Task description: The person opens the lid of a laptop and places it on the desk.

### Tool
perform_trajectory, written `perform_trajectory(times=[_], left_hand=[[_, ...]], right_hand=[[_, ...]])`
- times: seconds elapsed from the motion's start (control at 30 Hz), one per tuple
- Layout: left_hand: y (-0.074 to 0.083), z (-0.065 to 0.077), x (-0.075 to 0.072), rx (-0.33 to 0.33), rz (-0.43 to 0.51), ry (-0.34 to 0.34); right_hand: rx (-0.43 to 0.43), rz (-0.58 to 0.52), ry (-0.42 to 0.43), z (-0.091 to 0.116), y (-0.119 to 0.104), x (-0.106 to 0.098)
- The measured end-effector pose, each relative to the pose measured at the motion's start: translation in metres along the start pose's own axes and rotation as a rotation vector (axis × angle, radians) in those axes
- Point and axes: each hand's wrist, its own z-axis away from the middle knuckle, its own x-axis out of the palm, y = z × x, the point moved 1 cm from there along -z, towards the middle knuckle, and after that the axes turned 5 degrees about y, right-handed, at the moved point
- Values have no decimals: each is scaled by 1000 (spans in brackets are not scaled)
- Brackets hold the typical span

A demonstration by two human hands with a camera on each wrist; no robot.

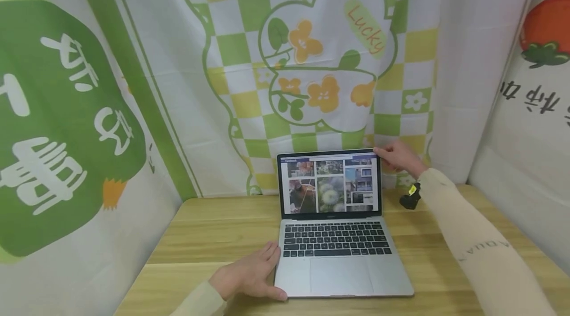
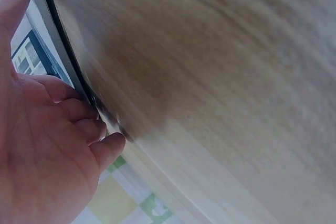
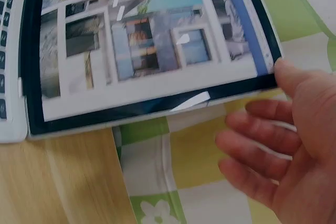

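Observation:
A silver laptop (image 1: 340, 276) stands unfolded on the wooden table, its screen (image 1: 330, 185) lit with a page of photos. Against the left edge of its base lies my left hand (image 1: 251, 272), fingers extended along the side and thumb at the front left corner. The left wrist view shows that palm (image 2: 47, 140) with fingertips touching the base's edge. At the screen's top right corner, my right hand (image 1: 398, 157) pinches the lid, thumb on the front. In the right wrist view its other fingers (image 3: 257, 145) are loosely bent behind the lid.
The wooden table (image 1: 213, 237) reaches back to a hanging cloth (image 1: 249, 39) with green and yellow checks, just behind the screen. Printed curtains (image 1: 40, 108) close in the left and right sides. A black wrist device (image 1: 409, 198) hangs at my right sleeve.

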Motion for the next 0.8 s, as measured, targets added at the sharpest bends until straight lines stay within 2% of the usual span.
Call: perform_trajectory(times=[0.27,0.57,0.8], left_hand=[[-4,2,1,-31,47,-3],[-6,5,-3,-41,90,0],[-13,-1,-16,-23,191,61]], right_hand=[[-18,-39,-38,19,2,-3],[-60,-8,-67,35,12,5],[-102,28,-76,42,19,8]])
